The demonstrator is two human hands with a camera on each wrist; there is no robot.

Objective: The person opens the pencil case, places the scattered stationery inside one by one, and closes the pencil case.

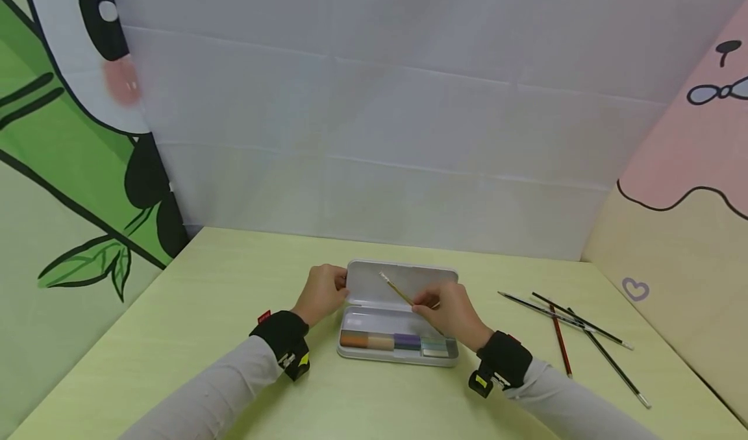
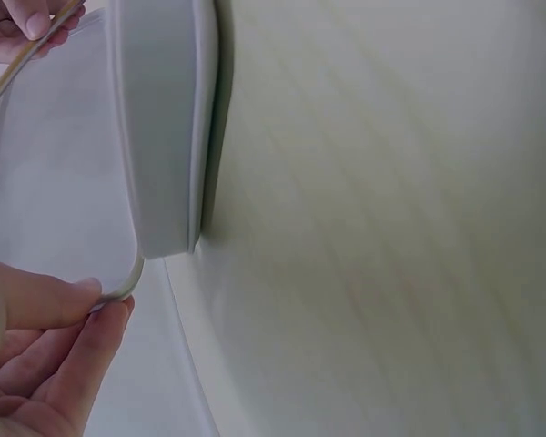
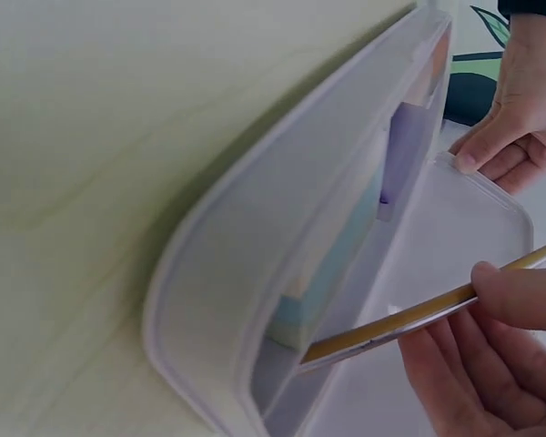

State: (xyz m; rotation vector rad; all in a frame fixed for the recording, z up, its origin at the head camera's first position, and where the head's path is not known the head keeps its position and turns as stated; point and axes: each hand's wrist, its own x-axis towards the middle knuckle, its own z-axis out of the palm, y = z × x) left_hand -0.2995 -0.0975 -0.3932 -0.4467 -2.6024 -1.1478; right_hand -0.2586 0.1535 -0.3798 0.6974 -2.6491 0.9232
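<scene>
A white metal pencil case (image 1: pixel 397 361) lies on the table with its lid (image 1: pixel 365 283) raised at the back. My left hand (image 1: pixel 320 294) pinches the lid's left edge between thumb and fingers; in the left wrist view the thumb (image 2: pixel 59 299) presses on the lid corner. With thumb and fingertips my right hand (image 1: pixel 448 311) holds a yellow pencil (image 1: pixel 396 288) slanted over the case. Its lower end reaches down inside the tray in the right wrist view. Several coloured blocks line the front of the tray: orange (image 1: pixel 354 340), peach (image 1: pixel 381 342), purple over green (image 1: pixel 407 341), and pale blue-white (image 1: pixel 434 346).
Several dark pencils (image 1: pixel 613 362) and a red pencil (image 1: pixel 560 339) lie crossed on the table (image 1: pixel 263 258) to the right of the case. A pale cloth (image 1: pixel 380 115) hangs behind the table, with cartoon-printed panels on both sides.
</scene>
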